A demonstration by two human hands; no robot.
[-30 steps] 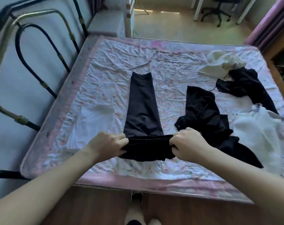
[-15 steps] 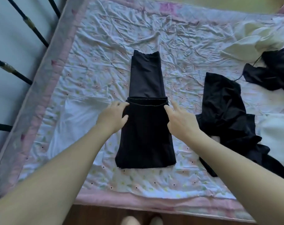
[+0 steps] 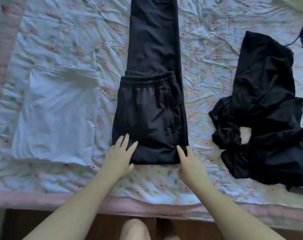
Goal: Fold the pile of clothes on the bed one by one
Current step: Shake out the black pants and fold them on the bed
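The black trousers (image 3: 152,104) are laid flat in the middle of the bed (image 3: 208,70). The waistband end has been folded up over the legs, so a thick folded edge is seen at the near side. The legs are stretched away toward the far side.

The left hand (image 3: 118,159) is laid flat on the near left corner of the fold, with fingers straight and spread. The right hand (image 3: 190,163) is laid at the near right corner, fingers straight too. Nothing is held in either grip; the cloth is only pressed.

The fold is likely being smoothed now. To do it well, the hands should be slid from the near edge outward, so that air and bumps are pushed out. The side edges should be kept lined up. Then the far leg end could be brought over to make a small neat pack.

A white garment (image 3: 59,115) is spread flat just to the left. A crumpled black garment (image 3: 261,104) is seen to the right, apart from the trousers, and looks not yet folded. Bare wood floor (image 3: 43,224) is seen below the bed.
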